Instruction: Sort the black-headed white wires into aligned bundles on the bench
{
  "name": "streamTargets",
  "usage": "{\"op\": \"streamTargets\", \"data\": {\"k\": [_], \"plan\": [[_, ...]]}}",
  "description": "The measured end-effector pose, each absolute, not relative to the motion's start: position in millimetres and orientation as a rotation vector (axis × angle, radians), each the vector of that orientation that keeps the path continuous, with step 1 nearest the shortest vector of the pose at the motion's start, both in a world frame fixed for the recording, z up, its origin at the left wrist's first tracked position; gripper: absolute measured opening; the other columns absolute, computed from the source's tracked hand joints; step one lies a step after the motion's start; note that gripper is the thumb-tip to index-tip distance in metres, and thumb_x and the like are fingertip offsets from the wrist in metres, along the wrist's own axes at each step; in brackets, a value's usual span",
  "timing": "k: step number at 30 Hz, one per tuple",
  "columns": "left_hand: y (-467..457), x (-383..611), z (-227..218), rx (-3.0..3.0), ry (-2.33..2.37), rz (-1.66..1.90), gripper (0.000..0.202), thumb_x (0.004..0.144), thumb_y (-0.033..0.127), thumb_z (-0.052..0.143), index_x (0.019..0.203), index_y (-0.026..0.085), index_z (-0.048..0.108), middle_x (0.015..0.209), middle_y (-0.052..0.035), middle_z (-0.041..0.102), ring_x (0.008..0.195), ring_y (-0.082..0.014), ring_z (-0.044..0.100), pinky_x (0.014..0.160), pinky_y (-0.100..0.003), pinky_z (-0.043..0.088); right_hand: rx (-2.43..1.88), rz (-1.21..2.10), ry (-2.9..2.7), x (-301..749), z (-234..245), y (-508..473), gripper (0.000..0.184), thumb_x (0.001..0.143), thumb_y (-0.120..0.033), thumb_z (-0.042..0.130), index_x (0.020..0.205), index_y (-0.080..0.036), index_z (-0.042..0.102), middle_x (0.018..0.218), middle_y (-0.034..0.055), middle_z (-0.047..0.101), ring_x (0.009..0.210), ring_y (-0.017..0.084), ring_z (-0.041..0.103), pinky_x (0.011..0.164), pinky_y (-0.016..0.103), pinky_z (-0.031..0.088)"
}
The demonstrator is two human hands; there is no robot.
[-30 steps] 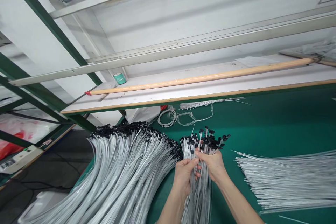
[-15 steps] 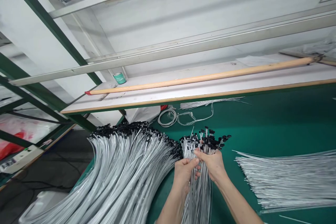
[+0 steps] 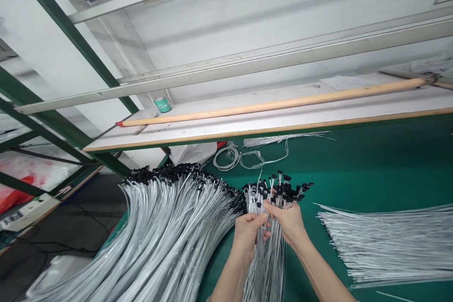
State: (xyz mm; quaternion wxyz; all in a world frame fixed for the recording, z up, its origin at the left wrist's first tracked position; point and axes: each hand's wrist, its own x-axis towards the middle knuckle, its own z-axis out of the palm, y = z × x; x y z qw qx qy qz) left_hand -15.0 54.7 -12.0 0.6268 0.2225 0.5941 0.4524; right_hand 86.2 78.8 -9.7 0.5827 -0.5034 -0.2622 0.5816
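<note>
Wire bundle, thin, silvery, black-tipped

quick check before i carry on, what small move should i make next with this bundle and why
Probably gather the splayed tops first: close your right hand a little around the wire bundle while your left hand keeps its hold. Both hands grip just below the black connector heads, which fan out unevenly above them, so a snugger hold would likely bring them closer together.
</note>
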Motion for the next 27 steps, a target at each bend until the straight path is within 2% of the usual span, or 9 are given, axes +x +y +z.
{"op": "streamTargets", "data": {"k": [6, 10, 13, 18, 22, 27], "plan": [[53.1, -11.7, -9.6, 0.604, 1.413, 1.064, 0.038, 0.050, 0.037, 0.076, 0.046, 0.016, 0.045, 0.046, -0.0015, 0.061, 0.034, -0.0104, 0.051, 0.035, -0.020, 0.032, -1.302, 1.331, -0.601, 82.0, -3.7, 80.2, 0.028, 0.042, -0.025, 0.079, 0.060, -0.013, 0.062, 0.055, 0.0030, 0.063, 0.043, 0.016, 0.052, 0.038, 0.027, 0.040], [50.4, -10.1, -8.5, 0.631, 1.381, 1.069, 0.041, 0.051, 0.037, 0.076, 0.044, 0.017, 0.041, 0.046, -0.0017, 0.061, 0.034, -0.0106, 0.052, 0.035, -0.020, 0.030, -1.322, 1.292, -0.597, 82.9, -3.1, 80.4, 0.024, 0.046, -0.027, 0.076, 0.055, -0.015, 0.058, 0.041, -0.0026, 0.053, 0.036, 0.013, 0.045, 0.036, 0.027, 0.037], [50.1, -9.9, -9.8, 0.598, 1.360, 1.053, 0.035, 0.051, 0.035, 0.077, 0.047, 0.015, 0.048, 0.048, -0.0020, 0.062, 0.034, -0.0100, 0.052, 0.035, -0.019, 0.030, -1.325, 1.285, -0.611, 85.4, -5.9, 79.3, 0.024, 0.047, -0.028, 0.076, 0.053, -0.015, 0.057, 0.039, -0.0038, 0.050, 0.036, 0.013, 0.045, 0.037, 0.026, 0.037], [50.6, -12.0, -11.5, 0.503, 1.308, 1.035, 0.031, 0.052, 0.035, 0.077, 0.065, 0.009, 0.065, 0.055, -0.0036, 0.065, 0.036, -0.0093, 0.054, 0.035, -0.018, 0.034, -1.282, 1.310, -0.576, 87.7, -12.1, 79.5, 0.027, 0.046, -0.029, 0.078, 0.057, -0.014, 0.059, 0.041, -0.0028, 0.052, 0.037, 0.013, 0.046, 0.039, 0.027, 0.039], [50.4, -13.4, -10.8, 0.452, 1.261, 1.055, 0.034, 0.052, 0.036, 0.078, 0.068, 0.008, 0.066, 0.054, -0.0039, 0.064, 0.036, -0.0089, 0.054, 0.035, -0.018, 0.035, -1.208, 1.329, -0.562, 88.0, -13.3, 80.1, 0.030, 0.045, -0.029, 0.078, 0.064, -0.014, 0.061, 0.041, -0.0040, 0.052, 0.038, 0.012, 0.045, 0.039, 0.026, 0.040], [50.2, -13.2, -10.3, 0.430, 1.250, 1.044, 0.034, 0.053, 0.036, 0.078, 0.067, 0.008, 0.065, 0.054, -0.0046, 0.064, 0.037, -0.0097, 0.055, 0.035, -0.018, 0.036, -1.168, 1.329, -0.565, 89.6, -16.7, 80.1, 0.028, 0.047, -0.028, 0.079, 0.060, -0.015, 0.060, 0.041, -0.0045, 0.051, 0.039, 0.011, 0.045, 0.042, 0.026, 0.041]]}}
